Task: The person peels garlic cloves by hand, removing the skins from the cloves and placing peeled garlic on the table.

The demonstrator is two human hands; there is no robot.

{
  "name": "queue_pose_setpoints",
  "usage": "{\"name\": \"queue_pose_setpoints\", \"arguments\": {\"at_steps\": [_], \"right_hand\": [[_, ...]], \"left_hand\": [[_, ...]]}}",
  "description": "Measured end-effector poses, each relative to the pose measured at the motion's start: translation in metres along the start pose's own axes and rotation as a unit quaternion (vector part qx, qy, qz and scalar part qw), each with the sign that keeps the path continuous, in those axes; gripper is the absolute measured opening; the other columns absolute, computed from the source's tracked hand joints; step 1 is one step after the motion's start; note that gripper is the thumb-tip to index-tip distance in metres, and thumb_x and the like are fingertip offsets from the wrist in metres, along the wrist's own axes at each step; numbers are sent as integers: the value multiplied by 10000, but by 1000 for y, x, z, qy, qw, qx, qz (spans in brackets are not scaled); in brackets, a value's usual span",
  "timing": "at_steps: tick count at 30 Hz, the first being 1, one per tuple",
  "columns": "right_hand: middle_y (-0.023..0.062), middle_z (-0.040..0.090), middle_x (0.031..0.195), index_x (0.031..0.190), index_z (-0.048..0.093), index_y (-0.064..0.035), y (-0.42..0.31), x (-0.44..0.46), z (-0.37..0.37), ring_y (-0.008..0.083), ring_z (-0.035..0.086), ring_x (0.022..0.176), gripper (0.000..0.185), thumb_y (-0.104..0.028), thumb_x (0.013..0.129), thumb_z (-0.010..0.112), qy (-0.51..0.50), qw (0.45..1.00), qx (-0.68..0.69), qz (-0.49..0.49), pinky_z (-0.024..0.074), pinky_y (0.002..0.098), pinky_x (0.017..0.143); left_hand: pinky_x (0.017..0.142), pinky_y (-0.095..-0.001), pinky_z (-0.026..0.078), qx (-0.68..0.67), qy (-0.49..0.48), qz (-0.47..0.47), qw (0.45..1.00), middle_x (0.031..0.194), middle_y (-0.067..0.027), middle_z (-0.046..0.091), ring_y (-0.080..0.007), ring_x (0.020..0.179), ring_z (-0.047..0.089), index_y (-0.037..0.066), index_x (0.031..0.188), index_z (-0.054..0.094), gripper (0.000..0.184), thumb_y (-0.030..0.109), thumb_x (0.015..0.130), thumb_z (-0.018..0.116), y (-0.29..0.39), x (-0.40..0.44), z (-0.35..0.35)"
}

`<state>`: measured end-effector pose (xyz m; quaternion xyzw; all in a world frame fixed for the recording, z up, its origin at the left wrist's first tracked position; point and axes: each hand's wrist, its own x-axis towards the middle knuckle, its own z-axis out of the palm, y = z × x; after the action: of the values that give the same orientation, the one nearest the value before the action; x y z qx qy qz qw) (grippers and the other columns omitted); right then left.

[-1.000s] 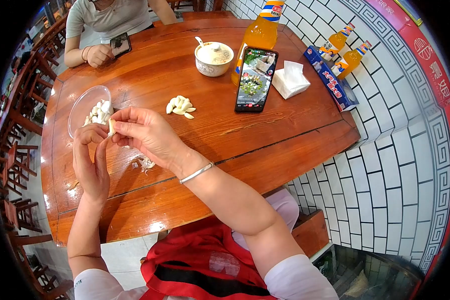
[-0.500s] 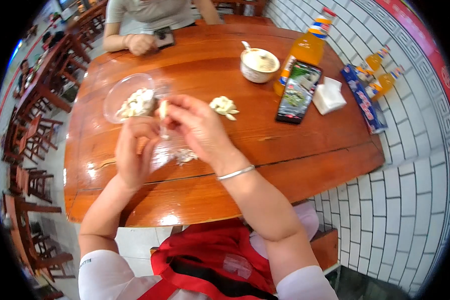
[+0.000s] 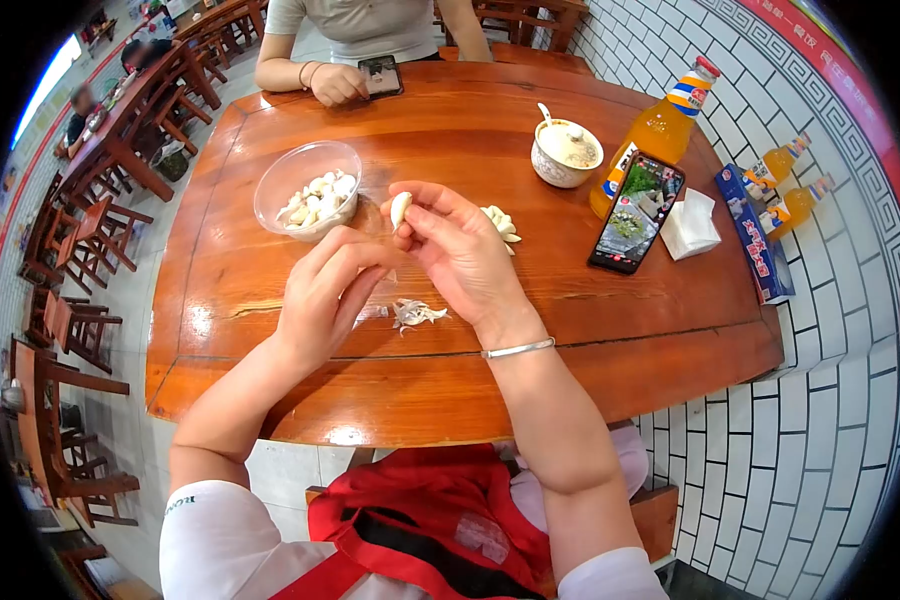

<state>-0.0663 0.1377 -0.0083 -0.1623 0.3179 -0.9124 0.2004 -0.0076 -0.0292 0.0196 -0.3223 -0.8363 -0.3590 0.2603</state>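
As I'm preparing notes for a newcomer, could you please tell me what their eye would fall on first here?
Probably the bottle of orange drink, toward the right of the wooden table, with the lit phone in front of it. Next, near the middle, the garlic clove pinched in the right hand, and the clear bowl of cloves to its left.

A small, pale garlic clove (image 3: 401, 208), gently curved, stands nearly upright. It is pinched in the right hand (image 3: 467, 260), held above the tabletop (image 3: 590, 305).
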Motion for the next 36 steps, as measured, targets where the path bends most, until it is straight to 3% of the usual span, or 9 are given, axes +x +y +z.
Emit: {"name": "queue_pose_setpoints", "arguments": {"at_steps": [5, 11, 14, 20, 25, 30, 36], "right_hand": [[91, 638, 1047, 1160, 604, 22, -1, 0, 0, 104, 551, 841, 250, -34, 917, 589, 1, 1000, -4, 0, 479, 248, 825], [70, 638, 1052, 1139, 606, 24, -1, 0, 0, 114, 574, 883, 241, -41, 906, 614, 2, 1000, -12, 4, 489, 245, 826], [61, 636, 1049, 1115, 608, 19, 0, 0, -2, 116, 580, 903, 223, -44, 901, 623, -9, 1000, -22, 5, 490, 248, 833], [60, 637, 1029, 1077, 607, 11, 2, -3, 6, 121, 591, 936, 214, -34, 872, 649, -26, 989, -143, 6, 481, 259, 866], [29, 640, 962, 1020, 616, -9, 7, -3, 10, 91, 602, 894, 207, -28, 831, 697, -42, 983, -179, 10, 498, 227, 814], [26, 645, 931, 995, 616, -16, 11, -1, 8, 79, 609, 858, 186, -29, 831, 704, -47, 987, -150, 14, 508, 215, 783], [27, 650, 914, 985, 617, -21, 11, -3, 9, 81, 618, 824, 172, -19, 834, 699, -38, 987, -154, 13, 521, 217, 739]], "left_hand": [[590, -312, 456, 4, 37, -43, 998, 833, -120, 574, -247, 689, 574, -5, 929, 611, 125, -73, 824, 625, -4, 3, 2], [595, -299, 455, 7, 34, -70, 997, 834, -119, 577, -220, 688, 570, -8, 905, 609, 75, -52, 846, 623, -11, -2, 1], [622, -287, 462, 4, 20, -51, 998, 844, -115, 584, -209, 717, 579, -5, 907, 601, 81, -30, 843, 644, -14, -3, -4], [695, -268, 475, -73, 137, -88, 984, 919, -94, 621, -168, 792, 589, -8, 910, 601, 114, -46, 822, 662, -8, 2, 3], [764, -248, 479, -78, 122, -112, 983, 930, -91, 628, -151, 848, 601, -23, 924, 608, 130, -96, 820, 634, -9, 0, 0], [847, -250, 453, -200, 110, -183, 956, 976, -72, 579, -142, 933, 572, -12, 905, 584, 111, -100, 844, 613, -12, -3, -1], [825, -240, 439, -237, 91, -183, 950, 949, -55, 566, -120, 898, 549, 0, 883, 567, 110, -95, 850, 610, -17, 0, -4]]}}
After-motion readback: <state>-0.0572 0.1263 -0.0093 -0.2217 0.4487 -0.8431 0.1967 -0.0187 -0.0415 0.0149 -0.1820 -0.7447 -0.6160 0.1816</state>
